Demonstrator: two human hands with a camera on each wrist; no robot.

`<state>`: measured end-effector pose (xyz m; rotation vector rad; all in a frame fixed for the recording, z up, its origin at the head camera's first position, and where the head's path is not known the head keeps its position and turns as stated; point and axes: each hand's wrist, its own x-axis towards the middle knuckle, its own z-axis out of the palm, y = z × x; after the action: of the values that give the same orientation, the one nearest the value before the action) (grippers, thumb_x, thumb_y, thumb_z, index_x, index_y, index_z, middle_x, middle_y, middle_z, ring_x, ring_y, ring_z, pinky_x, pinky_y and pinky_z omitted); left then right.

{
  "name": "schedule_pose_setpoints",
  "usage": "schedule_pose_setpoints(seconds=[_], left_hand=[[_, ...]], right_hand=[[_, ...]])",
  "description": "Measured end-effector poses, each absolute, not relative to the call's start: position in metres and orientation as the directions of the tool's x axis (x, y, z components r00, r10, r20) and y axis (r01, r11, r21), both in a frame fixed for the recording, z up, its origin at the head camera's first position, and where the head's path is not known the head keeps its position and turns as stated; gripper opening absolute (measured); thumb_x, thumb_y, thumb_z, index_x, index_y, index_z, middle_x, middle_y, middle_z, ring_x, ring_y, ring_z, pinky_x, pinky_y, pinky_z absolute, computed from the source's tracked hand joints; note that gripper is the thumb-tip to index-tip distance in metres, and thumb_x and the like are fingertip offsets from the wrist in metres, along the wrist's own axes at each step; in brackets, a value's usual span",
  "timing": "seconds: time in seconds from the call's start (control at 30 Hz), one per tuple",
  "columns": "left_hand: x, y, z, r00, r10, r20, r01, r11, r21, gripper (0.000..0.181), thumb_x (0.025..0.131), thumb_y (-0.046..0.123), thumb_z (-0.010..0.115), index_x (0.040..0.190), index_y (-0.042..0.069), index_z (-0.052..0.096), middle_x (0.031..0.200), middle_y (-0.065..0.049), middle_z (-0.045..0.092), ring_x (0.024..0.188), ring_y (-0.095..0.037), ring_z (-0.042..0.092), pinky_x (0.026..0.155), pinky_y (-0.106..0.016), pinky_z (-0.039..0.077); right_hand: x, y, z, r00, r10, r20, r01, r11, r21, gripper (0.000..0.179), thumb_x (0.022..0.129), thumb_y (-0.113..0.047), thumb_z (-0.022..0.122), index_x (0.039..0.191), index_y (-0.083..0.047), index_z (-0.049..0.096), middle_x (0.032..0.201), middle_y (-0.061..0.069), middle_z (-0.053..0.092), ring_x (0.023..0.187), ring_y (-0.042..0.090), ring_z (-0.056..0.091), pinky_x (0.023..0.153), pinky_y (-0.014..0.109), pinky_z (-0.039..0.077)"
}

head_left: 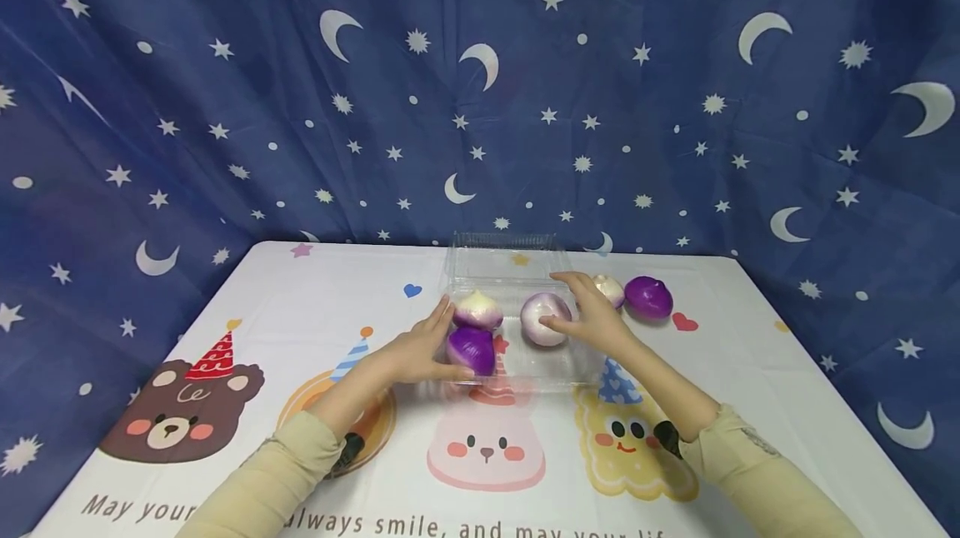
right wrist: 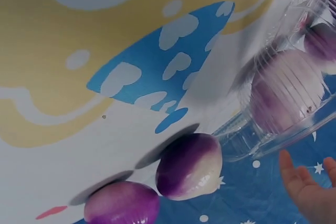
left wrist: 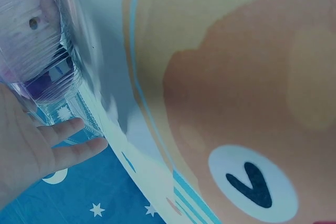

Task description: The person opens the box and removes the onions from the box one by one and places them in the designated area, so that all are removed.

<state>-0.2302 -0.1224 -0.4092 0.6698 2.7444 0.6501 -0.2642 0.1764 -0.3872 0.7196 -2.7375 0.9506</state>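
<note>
A clear plastic clamshell box [head_left: 555, 367] lies with its lid [head_left: 502, 259] raised at the back. Inside on the left are a whitish onion [head_left: 478, 311] and a deep purple onion [head_left: 472, 351]. A pale purple onion [head_left: 545, 320] sits on the right side. My left hand [head_left: 420, 351] rests along the box's left end, thumb near the front corner and fingers straight in the left wrist view. Over the box's right end my right hand [head_left: 596, 317] is spread, its thumb overlapping the pale onion in the head view, its fingers loosely extended in the right wrist view.
Right of the box, a whitish onion [head_left: 609, 291] and a purple onion [head_left: 648, 298] lie side by side on the table. The white tablecloth [head_left: 712, 371] carries printed cartoon figures. A blue curtain [head_left: 517, 97] with moons and stars hangs behind the table.
</note>
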Motion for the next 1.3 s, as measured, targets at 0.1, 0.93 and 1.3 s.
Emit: schedule_pose_setpoints(seconds=[0.1, 0.93, 1.3], left_hand=[[-0.230, -0.122, -0.409, -0.863, 0.490, -0.125, 0.380, 0.791, 0.480, 0.114, 0.077, 0.064, 0.064, 0.150, 0.000, 0.004, 0.158, -0.017, -0.006, 0.143, -0.041, 0.014, 0.108, -0.061, 0.029], [-0.231, -0.124, -0.410, -0.868, 0.473, -0.148, 0.364, 0.811, 0.457, 0.115, 0.076, 0.067, 0.062, 0.152, 0.005, 0.002, 0.159, -0.013, -0.008, 0.143, -0.040, 0.015, 0.109, -0.058, 0.029], [-0.230, -0.123, -0.410, -0.870, 0.469, -0.153, 0.351, 0.806, 0.477, 0.115, 0.075, 0.067, 0.063, 0.152, 0.006, 0.002, 0.159, -0.011, -0.009, 0.143, -0.040, 0.016, 0.109, -0.058, 0.029]], right_hand=[[-0.265, 0.175, -0.388, -0.858, -0.422, 0.294, -0.514, 0.681, -0.521, 0.074, 0.076, -0.027, 0.078, 0.137, -0.003, 0.043, 0.136, 0.021, 0.045, 0.125, 0.041, 0.045, 0.100, 0.054, 0.043], [-0.279, 0.176, -0.411, -0.756, -0.583, 0.298, -0.654, 0.685, -0.320, 0.088, 0.063, -0.030, 0.086, 0.135, -0.001, 0.045, 0.134, 0.032, 0.042, 0.121, 0.050, 0.043, 0.101, 0.062, 0.036], [-0.277, 0.171, -0.423, -0.748, -0.575, 0.333, -0.657, 0.715, -0.241, 0.083, 0.064, -0.024, 0.087, 0.132, 0.000, 0.047, 0.134, 0.034, 0.037, 0.122, 0.051, 0.042, 0.100, 0.059, 0.041]])
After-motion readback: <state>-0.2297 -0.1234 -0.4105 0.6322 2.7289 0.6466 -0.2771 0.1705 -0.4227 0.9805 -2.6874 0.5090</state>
